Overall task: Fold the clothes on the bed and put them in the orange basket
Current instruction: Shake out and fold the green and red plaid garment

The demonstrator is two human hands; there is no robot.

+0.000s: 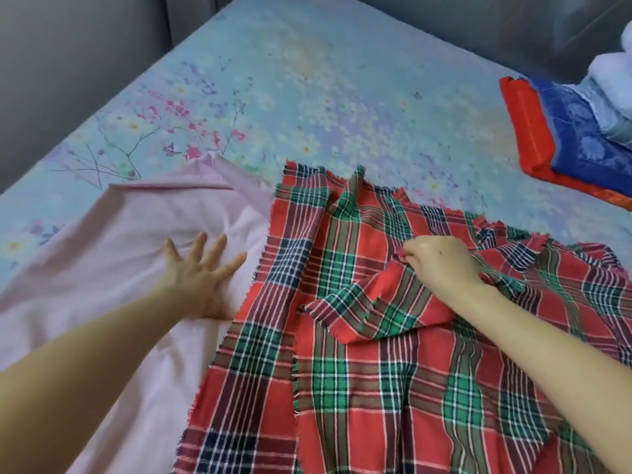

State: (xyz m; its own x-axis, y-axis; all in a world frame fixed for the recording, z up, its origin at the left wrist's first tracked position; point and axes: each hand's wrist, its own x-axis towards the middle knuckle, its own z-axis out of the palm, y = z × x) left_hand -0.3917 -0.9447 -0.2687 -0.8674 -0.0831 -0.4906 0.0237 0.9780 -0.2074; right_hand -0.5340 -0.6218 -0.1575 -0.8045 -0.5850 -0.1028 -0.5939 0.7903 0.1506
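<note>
pinching a soft, light fold of the plaid cloth [393, 336] with my right hand [434, 258], left hand [198, 268] spread flat on pink cloth [119, 234]; frayed corners give the best hold.

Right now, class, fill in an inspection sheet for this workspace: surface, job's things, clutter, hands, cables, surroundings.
Surface: bed with a floral sheet.
Job's things: plaid cloth, rumpled and unfolded, its left edge lying over the pink cloth, which is spread out.
Clutter: folded stack at the bed's far right.
Hands: left hand flat on the pink cloth; right hand pinches the plaid cloth.
Cables: nothing seen.
Surroundings: grey wall beyond the bed.
</note>
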